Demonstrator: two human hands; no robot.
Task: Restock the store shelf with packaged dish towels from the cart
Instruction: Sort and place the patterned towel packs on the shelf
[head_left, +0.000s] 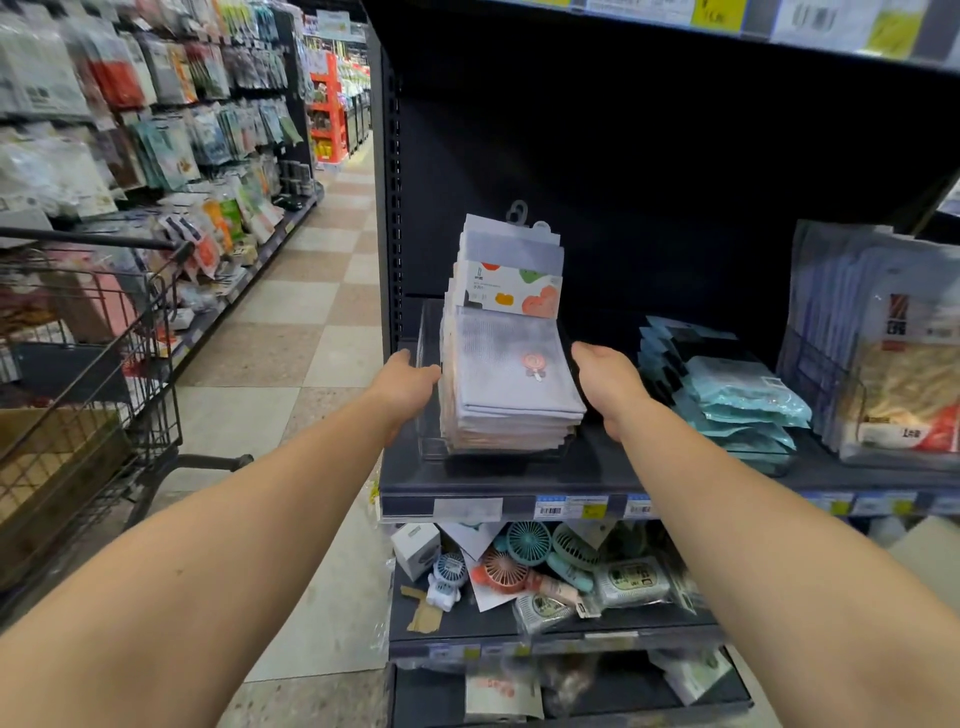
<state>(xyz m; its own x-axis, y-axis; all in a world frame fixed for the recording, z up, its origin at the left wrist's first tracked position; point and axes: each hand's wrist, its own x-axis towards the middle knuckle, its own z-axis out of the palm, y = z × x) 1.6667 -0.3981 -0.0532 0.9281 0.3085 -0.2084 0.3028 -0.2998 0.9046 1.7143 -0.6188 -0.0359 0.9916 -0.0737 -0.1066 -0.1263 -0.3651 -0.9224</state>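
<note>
Dish towel packs (511, 374): woven cloth with a fine waffle texture, sealed in thin clear plastic film with a soft sheen; printed paper insert cards at the top. Tray (423, 364) around the packs: clear, glossy hard plastic. Shelf (498, 478) under the tray: dark painted metal, matt, with a perforated upright. Teal packs (743, 400) right of the towel packs: crinkled glossy film. Cart (104, 364) left of the shelf: dark metal wire, dull finish. Floor tiles (306, 291): smooth, speckled, lightly polished.
</note>
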